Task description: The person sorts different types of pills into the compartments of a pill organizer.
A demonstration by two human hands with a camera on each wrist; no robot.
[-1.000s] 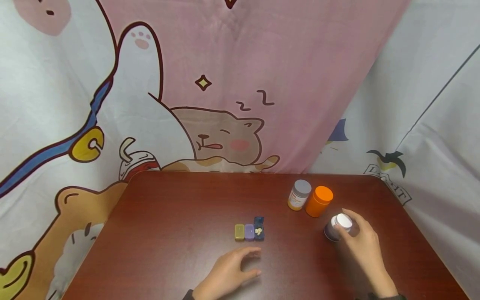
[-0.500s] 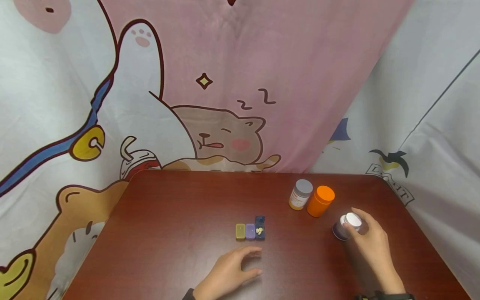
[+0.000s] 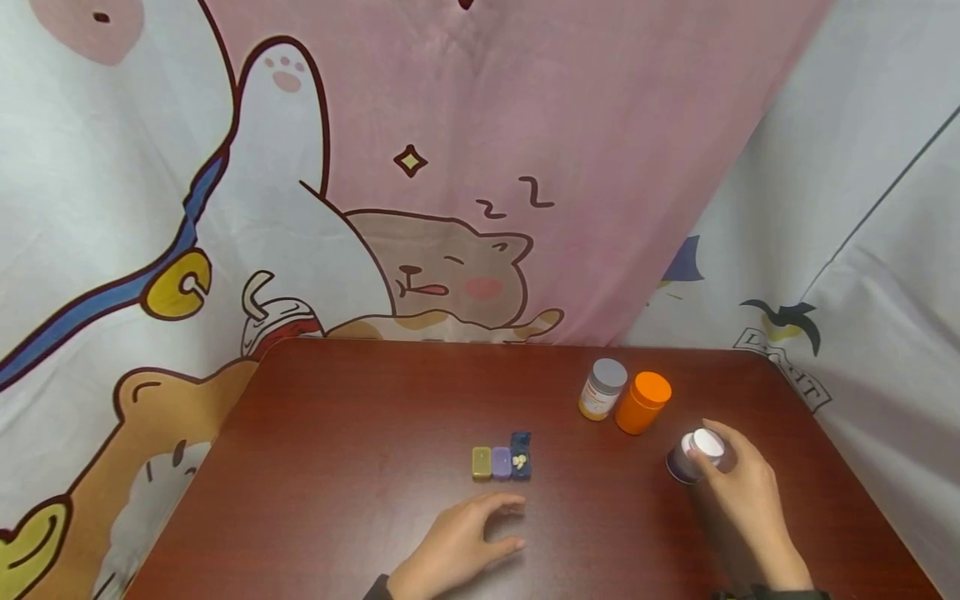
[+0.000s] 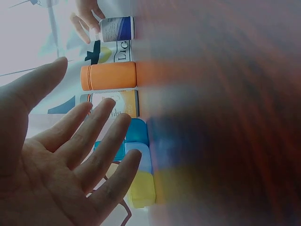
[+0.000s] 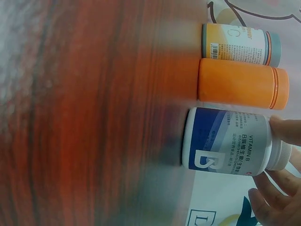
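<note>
My right hand (image 3: 746, 492) grips a white-and-blue vitamin B bottle (image 3: 683, 463) near its white cap (image 5: 279, 156), thumb on one side and fingers on the other. The bottle stands upright on the table at the right, its label showing in the right wrist view. My left hand (image 3: 461, 537) hovers low at the front middle, fingers apart and slightly bent, holding nothing. Just beyond it lies a three-part pill box (image 3: 482, 463) with yellow, lilac and dark blue compartments. The dark blue lid (image 3: 521, 440) is raised, and several pale pills (image 3: 519, 461) lie in that compartment.
An orange bottle (image 3: 642, 405) and a grey-capped vitamin C bottle (image 3: 602, 390) stand side by side behind the vitamin B bottle, to its left. The brown wooden table (image 3: 360, 417) ends at a cartoon-printed cloth (image 3: 615, 167) hanging behind it.
My right hand has slid the vitamin B bottle a little to the right, away from the orange bottle, and now keeps it there. The left hand stays in place.
</note>
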